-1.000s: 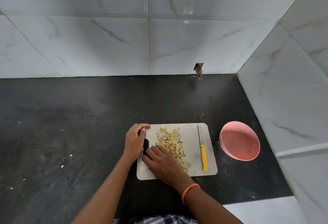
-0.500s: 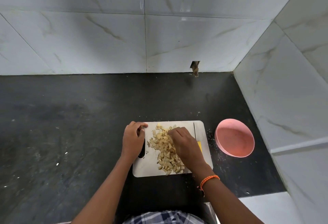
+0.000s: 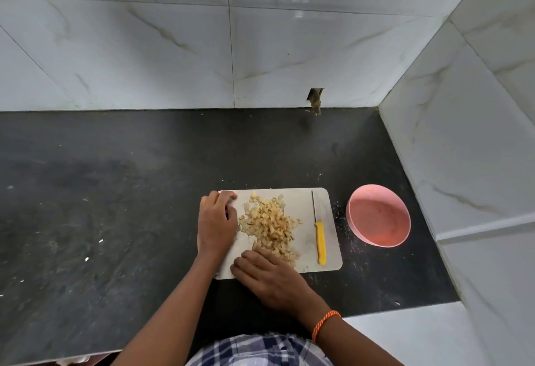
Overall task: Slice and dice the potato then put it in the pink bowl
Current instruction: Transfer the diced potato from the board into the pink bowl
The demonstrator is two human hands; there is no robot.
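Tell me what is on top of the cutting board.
Diced potato and a yellow-handled knife lie on the cutting board. Left hand and right hand cover part of it.

The left hand [image 3: 215, 222] is covering the white rectangular cutting board's [image 3: 301, 200] left edge; its fingertips are curling out of sight.

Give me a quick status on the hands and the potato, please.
Left hand grips the board's left edge; right hand at the pile's near end. Diced potato on board, pink bowl empty. Knife lies between pile and bowl.

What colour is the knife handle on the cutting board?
Yellow. The knife lies on the cutting board's right side, seen clearly in the head view.
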